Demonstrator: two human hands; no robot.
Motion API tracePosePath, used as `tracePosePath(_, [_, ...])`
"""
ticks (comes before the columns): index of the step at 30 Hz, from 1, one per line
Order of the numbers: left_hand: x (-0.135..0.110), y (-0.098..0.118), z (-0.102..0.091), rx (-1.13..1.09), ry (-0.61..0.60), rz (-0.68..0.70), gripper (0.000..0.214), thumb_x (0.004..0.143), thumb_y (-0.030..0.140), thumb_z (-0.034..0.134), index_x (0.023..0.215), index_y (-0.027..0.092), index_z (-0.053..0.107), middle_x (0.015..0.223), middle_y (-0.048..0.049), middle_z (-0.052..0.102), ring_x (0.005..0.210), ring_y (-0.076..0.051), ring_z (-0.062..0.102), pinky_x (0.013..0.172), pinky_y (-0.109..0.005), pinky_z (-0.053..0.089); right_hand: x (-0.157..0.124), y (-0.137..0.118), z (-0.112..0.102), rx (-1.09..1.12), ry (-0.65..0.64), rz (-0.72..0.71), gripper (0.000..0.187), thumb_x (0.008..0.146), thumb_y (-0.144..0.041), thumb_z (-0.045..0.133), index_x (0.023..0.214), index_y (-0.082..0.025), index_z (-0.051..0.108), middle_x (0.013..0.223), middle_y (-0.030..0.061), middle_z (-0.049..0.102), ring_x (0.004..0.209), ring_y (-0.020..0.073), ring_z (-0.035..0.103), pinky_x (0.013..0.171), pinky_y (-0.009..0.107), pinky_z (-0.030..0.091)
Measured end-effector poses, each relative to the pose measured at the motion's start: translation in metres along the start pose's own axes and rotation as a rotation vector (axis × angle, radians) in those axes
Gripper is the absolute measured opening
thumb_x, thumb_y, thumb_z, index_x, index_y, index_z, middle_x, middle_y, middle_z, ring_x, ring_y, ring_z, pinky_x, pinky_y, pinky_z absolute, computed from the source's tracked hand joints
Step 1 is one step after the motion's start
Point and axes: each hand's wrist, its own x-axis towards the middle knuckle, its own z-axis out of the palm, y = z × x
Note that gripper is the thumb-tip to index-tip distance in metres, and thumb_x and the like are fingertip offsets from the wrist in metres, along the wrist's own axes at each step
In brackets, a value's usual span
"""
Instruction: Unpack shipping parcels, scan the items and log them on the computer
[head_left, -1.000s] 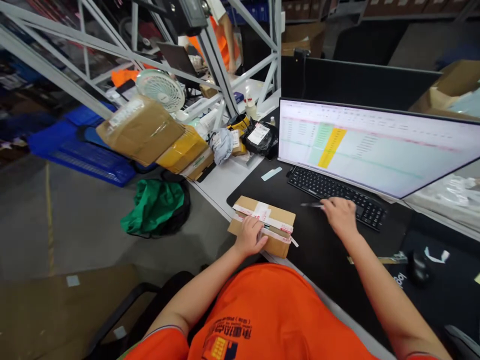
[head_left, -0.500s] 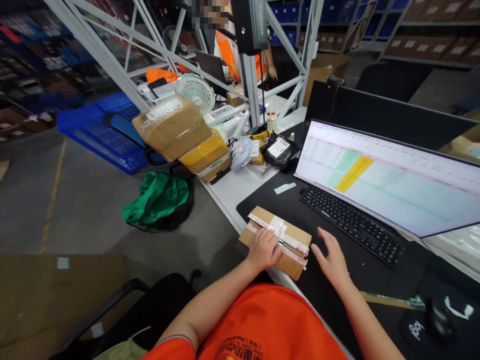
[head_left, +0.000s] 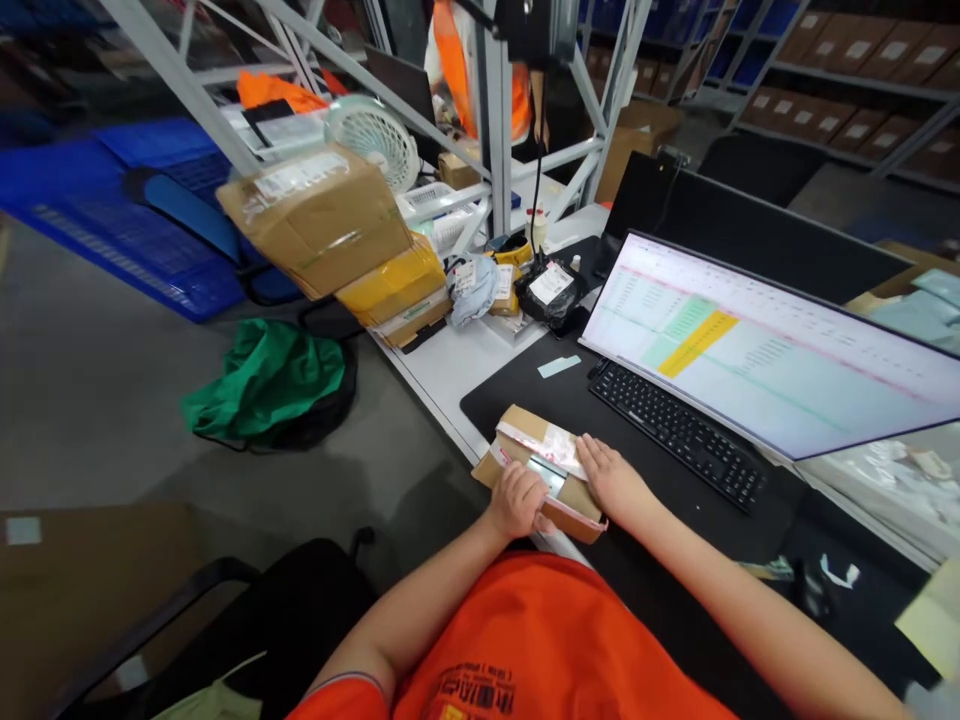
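Note:
A small cardboard box (head_left: 525,432) wrapped with red-and-white tape lies at the near edge of the black desk mat (head_left: 525,385). My left hand (head_left: 516,500) is closed on the box's near left end. My right hand (head_left: 611,478) rests on the box's right end with the fingers curled over its top. The box looks slightly tilted up off the mat. A black keyboard (head_left: 675,432) lies just to the right of my hands.
A wide monitor (head_left: 780,350) stands behind the keyboard. Stacked parcels (head_left: 330,220), a white fan (head_left: 375,140) and small packets (head_left: 551,290) crowd the desk's far left. A green bag (head_left: 262,380) lies on the floor. A person in an orange vest (head_left: 457,60) stands beyond the metal frame.
My right hand left the keyboard and came back to the box, landing on its right end. My left hand stayed on the box. The camera view shifted.

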Motion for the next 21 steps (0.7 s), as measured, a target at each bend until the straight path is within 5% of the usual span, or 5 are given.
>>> tracePosePath(4, [-0.002,-0.001,-0.003,-0.057,-0.06,-0.012,0.098,0.081,0.092,-0.001,0.08,0.024,0.069,0.084,-0.0139,0.065,0.084,-0.027,0.058,0.089,-0.05,0.049,0.019,0.03,-0.037,0.459,-0.122,0.154,0.044,0.098,-0.036,0.05,0.132,-0.015,0.068,0.123,0.0159,0.074,0.107,0.0293,0.071,0.096,0.044,0.056])
tracePosePath(9, [0.017,-0.012,-0.033,-0.182,-0.329,0.069,0.096,0.083,0.093,0.006,0.09,0.023,0.071,0.091,-0.0141,0.066,0.088,-0.028,0.056,0.092,-0.047,0.048,0.039,0.079,-0.064,1.043,-0.438,0.308,0.055,0.08,-0.064,0.069,0.108,-0.017,0.072,0.093,0.0066,0.078,0.088,0.0249,0.072,0.081,0.04,0.06])
tracePosePath(12, [0.045,-0.025,-0.048,-0.204,-0.434,0.09,0.085,0.086,0.091,0.022,0.1,0.023,0.071,0.101,-0.0135,0.066,0.096,-0.028,0.057,0.096,-0.044,0.046,0.041,0.083,-0.058,0.76,-0.31,0.284,0.044,0.087,-0.051,0.064,0.114,-0.017,0.072,0.102,0.0099,0.077,0.098,0.0276,0.07,0.092,0.045,0.057])
tracePosePath(17, [0.092,-0.043,-0.051,-0.063,-0.304,-0.063,0.065,0.097,0.075,0.033,0.083,0.022,0.068,0.088,-0.0115,0.066,0.086,-0.028,0.058,0.084,-0.044,0.046,0.031,0.047,-0.027,0.043,0.214,0.264,0.05,0.097,-0.022,0.046,0.146,-0.016,0.056,0.15,0.0221,0.055,0.142,0.0378,0.047,0.119,0.065,0.028])
tracePosePath(21, [0.103,-0.048,-0.05,0.014,-0.303,-0.087,0.051,0.101,0.052,0.042,0.063,0.022,0.06,0.069,-0.0074,0.064,0.071,-0.023,0.058,0.074,-0.041,0.042,0.024,0.015,0.012,-0.152,0.317,0.138,0.056,0.1,-0.035,0.048,0.154,-0.018,0.046,0.163,0.0204,0.039,0.154,0.0382,0.031,0.121,0.062,0.029])
